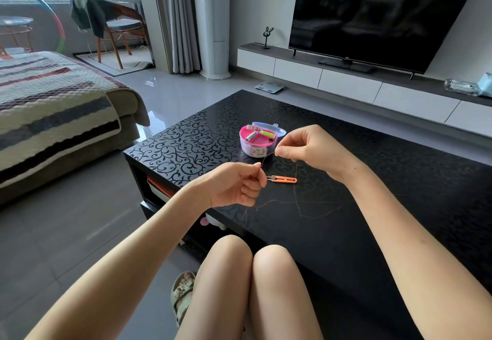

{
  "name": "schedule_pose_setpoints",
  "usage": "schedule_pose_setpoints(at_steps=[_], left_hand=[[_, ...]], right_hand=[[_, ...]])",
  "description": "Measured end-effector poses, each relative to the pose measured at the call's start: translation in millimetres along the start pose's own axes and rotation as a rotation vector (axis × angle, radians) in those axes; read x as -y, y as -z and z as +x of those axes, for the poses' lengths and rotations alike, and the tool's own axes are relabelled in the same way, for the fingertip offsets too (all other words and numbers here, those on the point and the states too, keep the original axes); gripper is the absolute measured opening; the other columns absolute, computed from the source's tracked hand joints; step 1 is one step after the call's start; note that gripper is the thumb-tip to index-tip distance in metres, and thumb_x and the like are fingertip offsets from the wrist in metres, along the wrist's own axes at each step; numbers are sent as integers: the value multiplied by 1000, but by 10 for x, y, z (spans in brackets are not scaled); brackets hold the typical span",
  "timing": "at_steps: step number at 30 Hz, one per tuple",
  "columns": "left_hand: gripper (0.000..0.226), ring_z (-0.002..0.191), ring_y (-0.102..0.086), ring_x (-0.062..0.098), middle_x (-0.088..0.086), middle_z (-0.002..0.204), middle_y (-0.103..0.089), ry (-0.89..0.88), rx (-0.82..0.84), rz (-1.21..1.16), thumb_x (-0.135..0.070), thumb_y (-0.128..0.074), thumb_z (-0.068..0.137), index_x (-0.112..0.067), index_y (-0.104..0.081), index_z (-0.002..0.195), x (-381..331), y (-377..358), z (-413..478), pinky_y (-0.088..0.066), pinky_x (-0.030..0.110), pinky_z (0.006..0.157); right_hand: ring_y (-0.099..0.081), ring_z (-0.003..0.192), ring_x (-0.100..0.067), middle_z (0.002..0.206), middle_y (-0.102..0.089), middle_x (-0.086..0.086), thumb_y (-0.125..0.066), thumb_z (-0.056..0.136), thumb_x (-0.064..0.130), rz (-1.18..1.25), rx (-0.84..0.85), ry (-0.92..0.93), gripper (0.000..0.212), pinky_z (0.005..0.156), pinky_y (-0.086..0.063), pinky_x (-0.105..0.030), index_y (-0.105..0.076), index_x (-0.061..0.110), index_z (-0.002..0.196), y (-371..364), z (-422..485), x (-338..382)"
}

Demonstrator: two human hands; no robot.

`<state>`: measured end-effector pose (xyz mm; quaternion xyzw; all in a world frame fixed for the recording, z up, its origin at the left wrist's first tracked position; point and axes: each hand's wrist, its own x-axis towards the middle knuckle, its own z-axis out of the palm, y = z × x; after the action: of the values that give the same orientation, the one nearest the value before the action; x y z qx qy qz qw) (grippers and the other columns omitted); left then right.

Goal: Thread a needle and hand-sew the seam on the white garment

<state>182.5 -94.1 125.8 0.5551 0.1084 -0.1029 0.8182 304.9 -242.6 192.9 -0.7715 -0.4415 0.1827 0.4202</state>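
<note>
My left hand [238,184] is curled above the black table's near edge and pinches a thin dark red thread [267,156] between thumb and forefinger. The thread runs up and right to my right hand [306,146], which pinches it at the fingertips. More of the thread lies in loose loops [314,206] on the table below both hands. A needle is too small to make out. No white garment is in view.
A pink round sewing kit [257,140] with thread spools stands open on the black patterned table [399,206]. Orange thread snips [283,179] lie between my hands. My knees are below the table edge. A sofa stands at left, a television at back right.
</note>
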Motion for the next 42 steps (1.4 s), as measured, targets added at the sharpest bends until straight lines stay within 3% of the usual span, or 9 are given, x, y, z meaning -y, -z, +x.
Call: schedule_pose_setpoints(at_steps=[7, 10, 14, 18, 22, 25, 31, 38, 42], left_hand=[[35, 50, -18, 7, -6, 55, -27, 50, 68, 32, -30, -42, 89, -15, -53, 59, -96, -18, -79, -22, 15, 42], [37, 51, -14, 8, -8, 55, -27, 89, 99, 98, -29, -40, 92, -18, -48, 57, -168, -26, -125, -20, 16, 44], [41, 45, -22, 5, -8, 54, -27, 159, 120, 181, -27, -40, 96, -20, -44, 56, -243, -58, -171, -21, 15, 43], [20, 42, -24, 3, -8, 51, -27, 220, 150, 279, -20, -52, 82, -15, -45, 64, -342, -156, -207, -21, 14, 40], [23, 41, -26, 2, -10, 50, -30, 285, 200, 318, -19, -43, 81, -7, -62, 76, -391, -202, -252, -24, 12, 38], [47, 42, -25, 2, -10, 49, -30, 289, 163, 327, -13, -34, 91, -20, -63, 55, -362, -185, -275, -21, 13, 40], [26, 44, -26, 4, -7, 54, -29, 254, 58, 183, -21, -43, 98, -13, -48, 74, -323, -132, -362, -25, 14, 43], [37, 42, -26, 4, -8, 49, -28, 199, -99, 83, -17, -42, 100, -8, -59, 68, -212, -61, -402, -28, 14, 40], [33, 43, -26, 5, -6, 50, -29, 143, -131, 92, -15, -45, 98, -7, -59, 69, -169, -45, -475, -27, 14, 42]], right_hand=[[-57, 59, 2, 72, -68, -1, -67, 88, 13, -77, 72, -33, 8, 60, -44, -12, -72, 9, 83, 0, -24, -122], [-63, 87, -2, 97, -71, 2, -63, 92, 18, -92, 127, -54, 15, 72, -47, -12, -70, 15, 104, -10, -57, -169], [-54, 120, -5, 128, -61, 5, -60, 82, 56, 312, 164, 8, 60, 107, -39, -27, -54, 20, 130, -180, -114, -131], [-64, 91, -11, 99, -65, 3, -60, 56, 84, 450, 353, 40, 107, 89, -50, -26, -51, 10, 132, -466, -184, -31], [-42, 59, -2, 69, -45, 5, -49, 71, 78, 355, 321, 124, 82, 56, -38, -17, -56, -1, 93, -554, -265, -8], [-44, 61, -1, 63, -51, 14, -51, 79, 63, 285, 255, 136, 50, 60, -36, -16, -60, 15, 75, -542, -310, -2], [-69, 92, -7, 90, -75, 3, -66, 79, 34, 272, 208, 85, 31, 84, -50, -15, -73, 14, 101, -430, -351, -13], [-64, 77, -18, 81, -72, -15, -71, 85, 17, 129, 5, 45, 8, 78, -52, -29, -75, 15, 79, -323, -321, -89], [-61, 66, -6, 72, -70, -10, -68, 87, 14, 159, -27, 18, 12, 65, -47, -11, -73, 15, 75, -261, -335, -88]])
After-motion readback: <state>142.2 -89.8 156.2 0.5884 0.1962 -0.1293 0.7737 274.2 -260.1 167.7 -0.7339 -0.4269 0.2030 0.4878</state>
